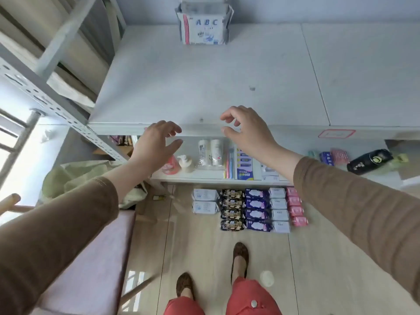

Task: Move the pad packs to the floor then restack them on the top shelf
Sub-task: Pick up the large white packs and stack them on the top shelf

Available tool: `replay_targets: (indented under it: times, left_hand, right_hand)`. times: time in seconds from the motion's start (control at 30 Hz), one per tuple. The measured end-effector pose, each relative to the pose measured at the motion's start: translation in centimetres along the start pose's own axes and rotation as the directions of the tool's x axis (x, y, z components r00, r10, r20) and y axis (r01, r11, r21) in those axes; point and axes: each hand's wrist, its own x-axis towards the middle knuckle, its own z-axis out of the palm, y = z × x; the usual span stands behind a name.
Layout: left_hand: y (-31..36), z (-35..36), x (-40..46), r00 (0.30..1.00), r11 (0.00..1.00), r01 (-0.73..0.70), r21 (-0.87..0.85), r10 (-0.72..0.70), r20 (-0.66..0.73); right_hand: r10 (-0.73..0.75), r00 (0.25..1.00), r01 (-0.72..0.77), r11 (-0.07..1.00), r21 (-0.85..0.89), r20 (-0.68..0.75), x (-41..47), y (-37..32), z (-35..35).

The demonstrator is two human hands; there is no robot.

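Pad packs (248,209) on floor — below both empty hands.

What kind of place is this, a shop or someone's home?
Probably a small shop's stockroom: a metal shelving rack, a top shelf bearing a price-label frame, and rows of pad packs on the floor.

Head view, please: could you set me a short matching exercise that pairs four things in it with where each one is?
Things:
1. ABC pack
2. rows of pad packs
3. black bottle
4. left hand

Places:
A. lying on the lower shelf, at the right
B. on the floor below the shelves
C. held empty at the top shelf's front edge
D. at the back of the top shelf

Pairs: 1-D, 2-B, 3-A, 4-C
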Motion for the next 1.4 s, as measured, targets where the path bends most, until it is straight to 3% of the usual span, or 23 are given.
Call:
replay_targets:
  times: [0.1,0.27,0.43,0.6,0.77,1.0,1.23,1.4]
  left_hand:
    - [-2.0,2.7,-4.4,0.998,0.998,-0.005,-0.068,0.01,0.064]
    - [-7.0,10.7,-12.2,0.963,0.986,0.116,-0.12,-0.082,0.257]
    - [-13.1,21.4,-17.6,0.848,0.958,0.282,-0.056,-0.222,0.482]
    - [-19.9,33.6,-19.9,0.73,0.906,0.423,0.011,-0.348,0.588]
    - [-26.7,44.5,-18.5,0.678,0.872,0.476,0.112,-0.445,0.585]
    - [-33.5,55.8,-12.6,0.771,0.893,0.439,0.102,-0.432,0.467]
    - [-36.3,63.0,-5.7,0.798,0.9,0.427,0.092,-0.422,0.429]
    - [-36.9,65.9,-3.0,0.771,0.905,0.397,0.151,-0.418,0.481]
  right_hand:
    - [0.039,0.999,-0.038,0.998,0.046,-0.017,-4.4,0.2,3.9]
    - [0.223,0.966,-0.236,0.967,0.094,0.133,-11.7,3.7,14.0]
    - [0.468,0.846,-0.514,0.844,0.156,0.257,-17.4,9.9,24.9]
    - [0.599,0.727,-0.669,0.728,0.149,0.336,-20.4,18.4,35.9]
    - [0.638,0.7,-0.68,0.732,0.028,0.321,-20.0,27.7,46.0]
    - [0.559,0.789,-0.557,0.826,-0.087,0.255,-15.7,37.2,56.7]
    - [0.439,0.862,-0.309,0.852,-0.423,0.254,-13.6,40.7,63.0]
    - [0.384,0.895,-0.263,0.865,-0.427,0.226,-13.1,41.1,65.7]
